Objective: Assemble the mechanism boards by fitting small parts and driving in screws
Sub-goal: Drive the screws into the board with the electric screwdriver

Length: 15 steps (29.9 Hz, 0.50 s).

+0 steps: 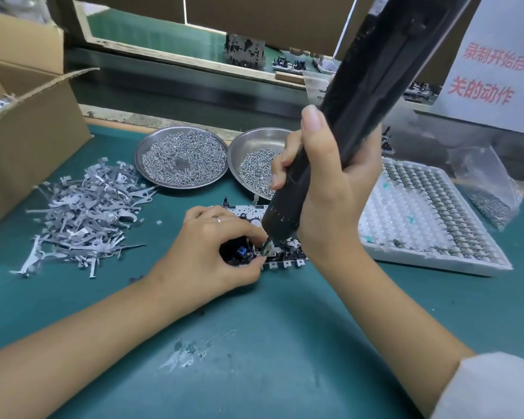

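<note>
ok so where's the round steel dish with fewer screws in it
In the head view, the round steel dish with fewer screws sits at the back centre of the green mat, right of the fuller steel dish, partly hidden behind the right hand gripping the black electric screwdriver.

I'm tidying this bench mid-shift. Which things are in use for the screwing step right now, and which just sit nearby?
In use:
right hand gripping black electric screwdriver
left hand holding mechanism board
steel dish of screws

Lying about:
pile of grey metal levers
cardboard box
white plastic parts tray

Cardboard box (28, 122); red-lettered sign (496, 71)
</note>
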### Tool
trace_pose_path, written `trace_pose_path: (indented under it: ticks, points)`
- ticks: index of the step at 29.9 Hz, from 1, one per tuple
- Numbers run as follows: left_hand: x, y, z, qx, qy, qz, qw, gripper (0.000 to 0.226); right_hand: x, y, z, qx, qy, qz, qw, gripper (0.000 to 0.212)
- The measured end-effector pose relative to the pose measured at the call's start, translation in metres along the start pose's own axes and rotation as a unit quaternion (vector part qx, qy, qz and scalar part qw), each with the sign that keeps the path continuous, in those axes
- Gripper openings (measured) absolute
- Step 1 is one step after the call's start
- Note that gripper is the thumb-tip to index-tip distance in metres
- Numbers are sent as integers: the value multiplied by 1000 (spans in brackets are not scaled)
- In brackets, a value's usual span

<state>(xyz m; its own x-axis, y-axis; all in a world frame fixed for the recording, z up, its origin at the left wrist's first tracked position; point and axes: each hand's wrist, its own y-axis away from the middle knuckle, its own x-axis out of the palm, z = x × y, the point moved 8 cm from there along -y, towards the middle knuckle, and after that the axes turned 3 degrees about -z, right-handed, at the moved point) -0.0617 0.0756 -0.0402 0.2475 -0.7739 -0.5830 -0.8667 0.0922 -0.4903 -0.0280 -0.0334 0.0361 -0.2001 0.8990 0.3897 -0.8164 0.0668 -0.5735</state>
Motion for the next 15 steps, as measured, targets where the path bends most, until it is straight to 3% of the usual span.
trace_pose_path:
  ticks: [15]
  points:
    - [1, 1, 3, -1, -2, -4, 1000, 33, 1, 2, 0, -3, -5, -2, 1000, 16]
